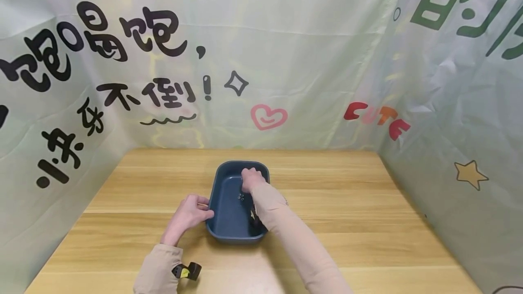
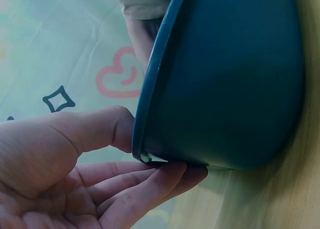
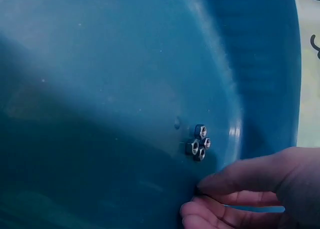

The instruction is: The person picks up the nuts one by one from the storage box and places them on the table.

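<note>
A blue plastic basin stands on the wooden table. At its left rim my left hand holds the edge; the left wrist view shows the thumb on the rim and the fingers against the outer wall. My right hand reaches inside toward the far right corner. Several small metal nuts sit close together on the basin floor, beside that hand. Thumb and fingertips of the right hand come together low over the floor, pinching a small dark thing that is mostly hidden.
Around the basin spreads the wooden tabletop. Printed cloth walls enclose the table at the back and both sides. A small camera is strapped to the left wrist.
</note>
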{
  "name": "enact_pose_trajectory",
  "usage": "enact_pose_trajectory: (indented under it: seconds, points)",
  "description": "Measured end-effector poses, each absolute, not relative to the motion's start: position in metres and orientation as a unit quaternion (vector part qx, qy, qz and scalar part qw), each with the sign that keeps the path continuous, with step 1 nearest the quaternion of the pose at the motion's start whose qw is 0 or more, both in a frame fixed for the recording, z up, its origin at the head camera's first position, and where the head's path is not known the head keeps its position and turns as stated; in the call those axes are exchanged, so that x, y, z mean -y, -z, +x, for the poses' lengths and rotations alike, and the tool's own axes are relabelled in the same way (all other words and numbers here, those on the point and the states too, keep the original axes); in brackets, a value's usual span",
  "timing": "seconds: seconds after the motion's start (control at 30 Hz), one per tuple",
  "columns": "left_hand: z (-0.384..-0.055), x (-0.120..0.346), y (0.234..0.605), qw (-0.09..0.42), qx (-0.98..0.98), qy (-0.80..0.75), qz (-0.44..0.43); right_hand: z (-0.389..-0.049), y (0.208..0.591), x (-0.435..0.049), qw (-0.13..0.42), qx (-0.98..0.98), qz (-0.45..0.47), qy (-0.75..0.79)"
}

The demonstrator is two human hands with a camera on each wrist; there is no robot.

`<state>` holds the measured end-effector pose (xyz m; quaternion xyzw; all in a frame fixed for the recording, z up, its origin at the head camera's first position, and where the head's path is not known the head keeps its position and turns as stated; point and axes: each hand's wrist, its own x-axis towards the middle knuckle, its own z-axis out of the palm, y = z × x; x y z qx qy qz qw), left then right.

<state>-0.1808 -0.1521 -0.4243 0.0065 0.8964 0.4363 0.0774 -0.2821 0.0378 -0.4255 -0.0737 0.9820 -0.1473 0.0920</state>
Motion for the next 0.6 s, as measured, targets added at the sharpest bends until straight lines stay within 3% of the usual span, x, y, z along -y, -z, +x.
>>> enact_pose_trajectory:
  seconds: [0.6]
  points:
    - [-0.1818,0.1523,0.4249,0.077,-0.897,-0.435,0.006,-0.2861,0.4259,-0.0371,0.106,-0.98,-0.075,0.148]
